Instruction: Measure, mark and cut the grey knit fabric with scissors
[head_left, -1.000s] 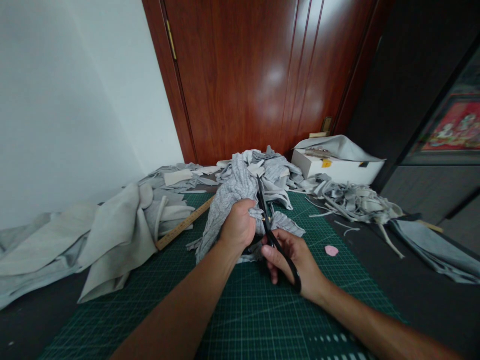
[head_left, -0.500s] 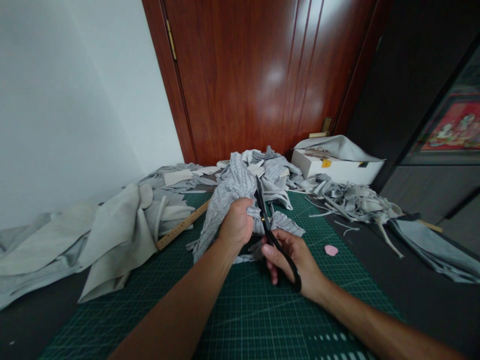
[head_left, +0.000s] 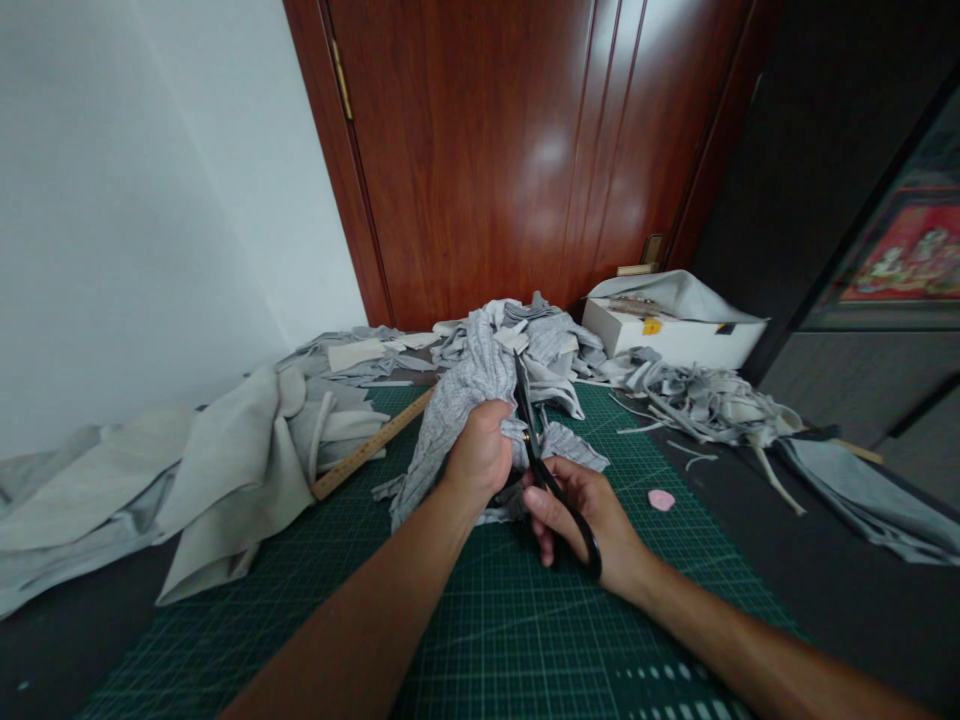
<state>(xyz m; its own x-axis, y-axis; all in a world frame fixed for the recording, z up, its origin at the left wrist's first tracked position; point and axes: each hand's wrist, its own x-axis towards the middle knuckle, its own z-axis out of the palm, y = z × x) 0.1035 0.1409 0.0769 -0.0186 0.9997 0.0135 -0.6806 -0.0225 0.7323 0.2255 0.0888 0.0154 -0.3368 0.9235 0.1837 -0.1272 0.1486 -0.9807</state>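
Observation:
A bunched piece of grey patterned fabric (head_left: 461, 395) rises above the green cutting mat (head_left: 480, 620), its lower part draped on the mat. My left hand (head_left: 481, 452) is closed on it, thumb on top, with a fold showing just right of the thumb. Black-handled scissors (head_left: 534, 447) are held in my right hand (head_left: 574, 510), fingers around the handles. Their blades point away from me and lie against the fabric beside my left thumb. Whether the blades are parted is hard to tell. More of the fabric hangs to the right, behind the scissors.
A wooden ruler (head_left: 367, 452) lies left of the fabric, near pale cloth pieces (head_left: 232, 470). Fabric scraps (head_left: 551, 340) are heaped behind. To the right are a white box (head_left: 675, 335), tangled grey strips (head_left: 712, 395) and a pink chalk-like piece (head_left: 661, 500).
My left hand has shifted slightly to the right with the fabric, and the fabric's upper part has sunk a little. My right hand and the scissors are nearly where they were.

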